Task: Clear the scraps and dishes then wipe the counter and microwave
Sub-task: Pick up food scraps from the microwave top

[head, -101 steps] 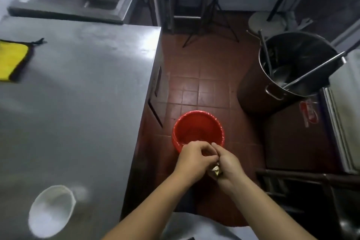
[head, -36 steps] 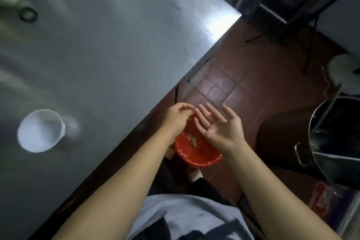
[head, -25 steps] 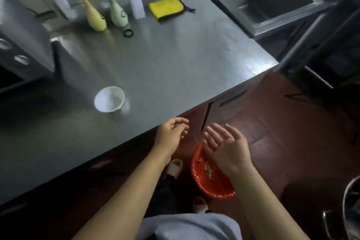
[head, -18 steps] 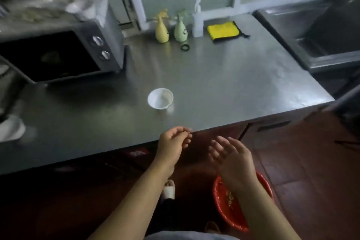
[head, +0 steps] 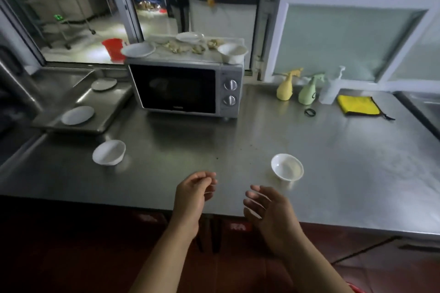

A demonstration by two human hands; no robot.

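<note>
Both hands empty above the near edge of the worktop [head: 333, 154]. Left hand [head: 194, 191]: fingers loosely curled, holding nothing. Right hand [head: 269, 207]: fingers relaxed and spread, palm turned inward.

Step in hand, as judged: between pickups, clearing not finished.

Dishes on the worktop: 1 white bowl [head: 287, 170] just ahead of the right hand, 1 white bowl [head: 109, 152] to the left. 2 plates [head: 77, 115] lie in the metal tray [head: 114, 112] at left.

Microwave [head: 185, 89] top carries scraps [head: 183, 47] among more white dishes.

Next move likely: take the nearest bowl. Yellow cloth [head: 357, 108] lies far right, unused.
</note>
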